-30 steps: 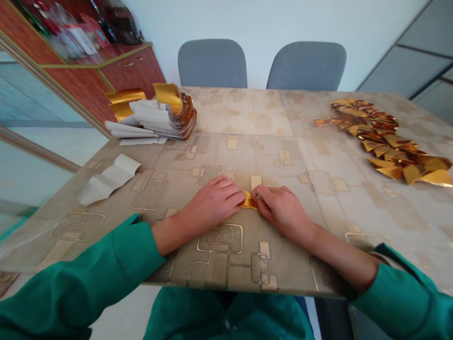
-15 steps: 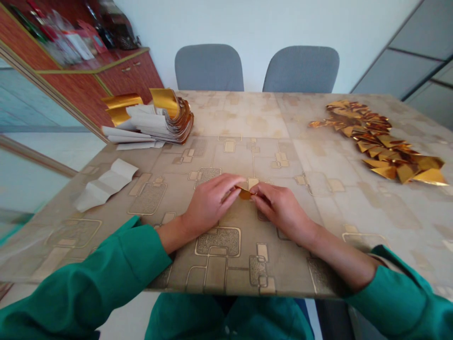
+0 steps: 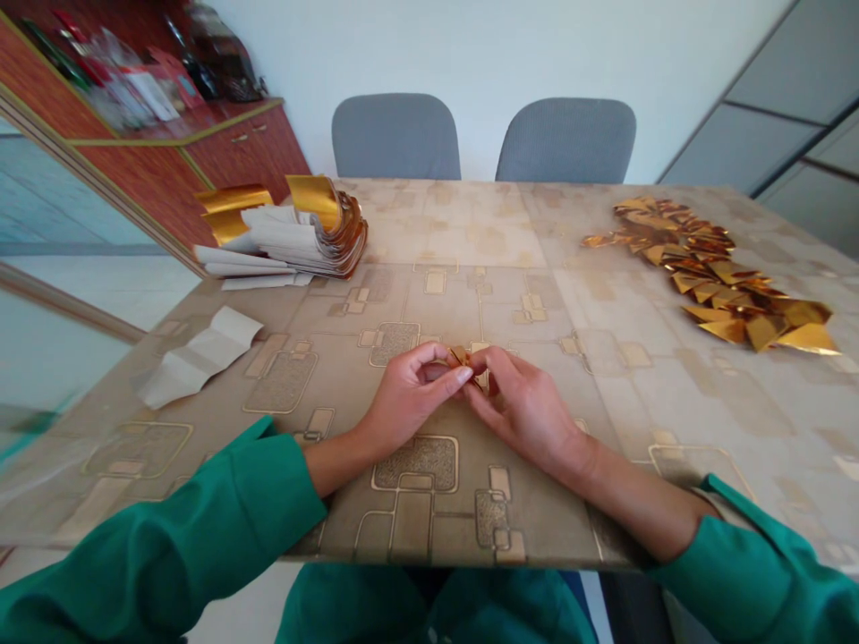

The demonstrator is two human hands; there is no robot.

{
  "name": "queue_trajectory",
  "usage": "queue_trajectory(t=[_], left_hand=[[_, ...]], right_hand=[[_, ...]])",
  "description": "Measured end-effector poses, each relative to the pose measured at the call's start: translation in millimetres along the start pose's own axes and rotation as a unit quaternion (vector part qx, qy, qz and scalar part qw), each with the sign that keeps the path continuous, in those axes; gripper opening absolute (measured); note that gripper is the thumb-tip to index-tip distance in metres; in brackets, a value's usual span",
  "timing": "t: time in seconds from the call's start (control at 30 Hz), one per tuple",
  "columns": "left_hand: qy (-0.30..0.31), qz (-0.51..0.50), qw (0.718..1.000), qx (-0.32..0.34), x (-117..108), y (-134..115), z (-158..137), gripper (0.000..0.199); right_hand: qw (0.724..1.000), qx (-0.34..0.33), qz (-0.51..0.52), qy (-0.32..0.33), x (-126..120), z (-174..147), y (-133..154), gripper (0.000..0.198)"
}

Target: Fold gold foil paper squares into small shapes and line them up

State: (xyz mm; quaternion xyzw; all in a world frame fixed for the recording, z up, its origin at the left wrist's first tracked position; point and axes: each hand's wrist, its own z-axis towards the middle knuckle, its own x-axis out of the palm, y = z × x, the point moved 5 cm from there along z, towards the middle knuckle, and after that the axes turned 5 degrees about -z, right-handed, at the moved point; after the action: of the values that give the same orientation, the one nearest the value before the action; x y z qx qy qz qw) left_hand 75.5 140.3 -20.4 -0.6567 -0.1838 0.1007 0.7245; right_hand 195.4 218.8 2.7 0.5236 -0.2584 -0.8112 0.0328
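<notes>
Snugly, gold paper (image 3: 460, 354) between nearly closed fingertips (image 3: 462, 375)

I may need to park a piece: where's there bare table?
Bare: the table's far middle, between the paper stack and the gold folded pieces; also the right side, between those pieces and the right sleeve. Crowded: far left around the stack, nearer left at the pale sheet, and near middle, where left hand and right hand hold a small gold piece.

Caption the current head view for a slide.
Left hand and right hand hold a small gold piece at a patterned table, with folded gold pieces lying toward the right.
</notes>
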Motion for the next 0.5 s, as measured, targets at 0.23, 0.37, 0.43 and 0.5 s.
queue_trajectory(t=[0.23, 0.37, 0.43, 0.5], left_hand=[[0.004, -0.025, 1.0, 0.007, -2.6, -0.8, -1.0, 0.026], [0.011, -0.039, 0.999, 0.013, -0.7, -0.7, -0.7, 0.027], [0.008, -0.042, 0.999, 0.015, 0.0, -0.6, -0.6, 0.026], [0.009, -0.043, 0.999, 0.014, 1.1, -0.6, -0.6, 0.027]], right_hand=[[0.987, 0.015, 0.16, 0.012, -1.4, 1.8, -2.3, 0.027], [0.984, -0.004, 0.178, 0.01, -2.4, 2.7, -1.6, 0.026], [0.986, -0.008, 0.168, 0.016, -1.7, 3.0, -1.5, 0.028], [0.989, -0.005, 0.148, 0.022, -1.0, 3.3, -1.6, 0.032]])
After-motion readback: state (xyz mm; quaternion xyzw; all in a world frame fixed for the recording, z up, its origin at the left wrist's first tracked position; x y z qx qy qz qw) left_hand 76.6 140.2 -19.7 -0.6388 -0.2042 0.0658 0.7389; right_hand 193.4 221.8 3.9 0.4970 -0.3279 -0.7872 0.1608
